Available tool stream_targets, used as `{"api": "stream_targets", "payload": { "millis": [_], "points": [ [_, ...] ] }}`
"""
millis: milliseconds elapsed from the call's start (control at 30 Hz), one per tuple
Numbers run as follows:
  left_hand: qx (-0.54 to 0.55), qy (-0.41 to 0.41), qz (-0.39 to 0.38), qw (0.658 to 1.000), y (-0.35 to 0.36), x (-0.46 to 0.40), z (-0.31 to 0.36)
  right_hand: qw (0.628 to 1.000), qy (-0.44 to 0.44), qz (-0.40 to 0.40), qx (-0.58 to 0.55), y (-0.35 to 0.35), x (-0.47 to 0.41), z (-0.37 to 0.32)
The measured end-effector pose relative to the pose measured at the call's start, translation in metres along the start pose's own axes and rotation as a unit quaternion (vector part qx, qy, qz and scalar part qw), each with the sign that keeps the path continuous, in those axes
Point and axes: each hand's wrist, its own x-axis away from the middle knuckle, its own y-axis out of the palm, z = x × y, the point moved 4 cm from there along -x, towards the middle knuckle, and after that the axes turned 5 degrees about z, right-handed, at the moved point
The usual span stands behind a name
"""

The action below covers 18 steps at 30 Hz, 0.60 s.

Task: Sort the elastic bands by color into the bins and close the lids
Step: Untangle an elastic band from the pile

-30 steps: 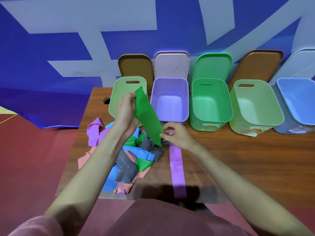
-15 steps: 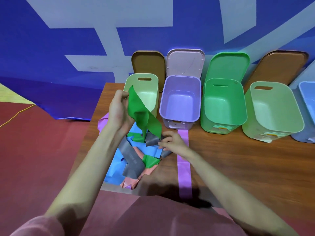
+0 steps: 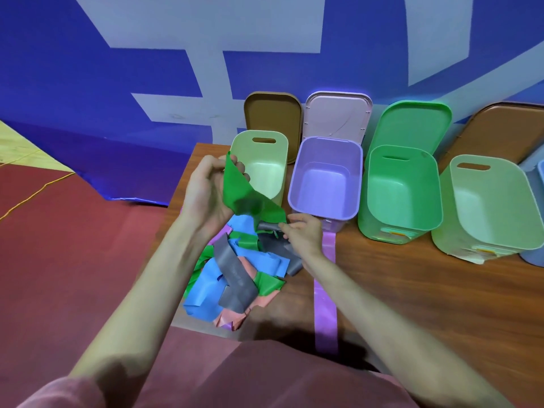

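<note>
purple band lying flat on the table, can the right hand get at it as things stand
Probably yes, once it lets go. The purple band lies bare just under the right hand, nothing on top of it, but that hand's fingers now pinch a grey band.

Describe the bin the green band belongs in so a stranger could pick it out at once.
Look along the row of open bins at the back of the wooden table. The vivid green bin stands third from the left, right of the purple bin. Its pale green neighbours have brown lids.

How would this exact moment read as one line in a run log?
left hand: holds green band up | right hand: pinches grey band at pile | bright green bin: open, empty
</note>
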Motion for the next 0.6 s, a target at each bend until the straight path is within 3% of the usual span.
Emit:
{"api": "stream_targets", "payload": {
  "millis": [233, 433, 600],
  "points": [
    [-0.009, 0.033, 0.001, 0.999, -0.004, 0.003, 0.021, 0.996, -0.082, -0.015, 0.035, 0.005, 0.009, -0.029],
    [-0.018, 0.105, 0.092, 0.990, -0.032, 0.003, 0.047, 0.982, -0.086, -0.168, -0.027, 0.015, 0.022, -0.060],
    [-0.022, 0.138, 0.182, 0.973, -0.066, -0.003, 0.048, 0.977, -0.193, -0.089, -0.022, 0.009, 0.025, -0.075]
  ]
}}
